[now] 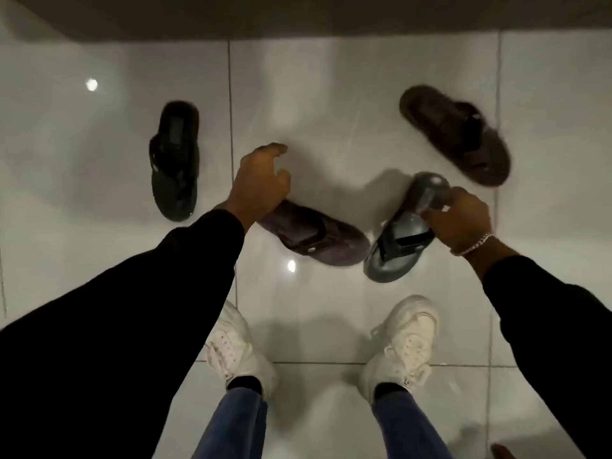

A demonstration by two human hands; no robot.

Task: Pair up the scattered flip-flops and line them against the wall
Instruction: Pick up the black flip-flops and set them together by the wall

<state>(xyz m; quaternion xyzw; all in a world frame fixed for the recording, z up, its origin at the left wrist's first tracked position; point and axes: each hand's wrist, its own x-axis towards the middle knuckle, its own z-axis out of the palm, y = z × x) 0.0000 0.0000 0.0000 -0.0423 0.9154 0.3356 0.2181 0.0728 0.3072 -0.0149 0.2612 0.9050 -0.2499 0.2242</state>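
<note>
A: We're gripping the grey flip-flop with the right hand, fingers pinching its heel end; toe end seems to be touching the tiled floor.

B: Left hand?

A: Hovering over the heel of the near brown flip-flop, fingers spread and curled, holding nothing.

B: Others?

A: We're seeing a black flip-flop lying far left, a second brown flip-flop lying far right, both well apart. The wall is running along the top. White sneakers are standing below.
</note>
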